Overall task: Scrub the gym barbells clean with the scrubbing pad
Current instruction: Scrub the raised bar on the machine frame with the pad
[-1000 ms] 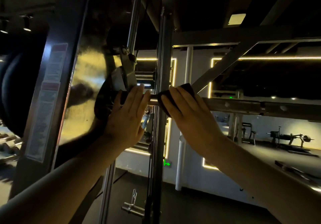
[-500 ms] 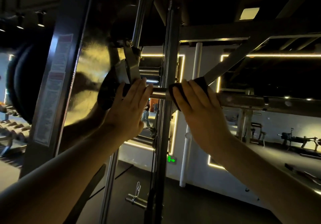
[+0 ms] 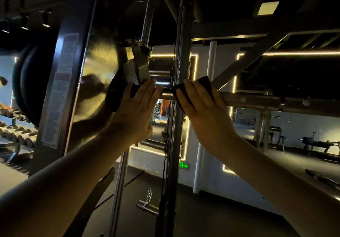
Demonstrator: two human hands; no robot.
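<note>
Your right hand (image 3: 204, 111), fingers flat and together, presses the dark scrubbing pad (image 3: 204, 82) onto the barbell (image 3: 257, 101) right at the rack upright (image 3: 181, 52); its thumb is hidden. Your left hand (image 3: 136, 111), fingers straight and together, rests on the bar beside the weight plate (image 3: 111, 98). Only a short bare stretch separates them; rightward the bar runs open.

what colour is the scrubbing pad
Dark, brownish-black, seen in the head view: the scrubbing pad under the right hand.
</note>
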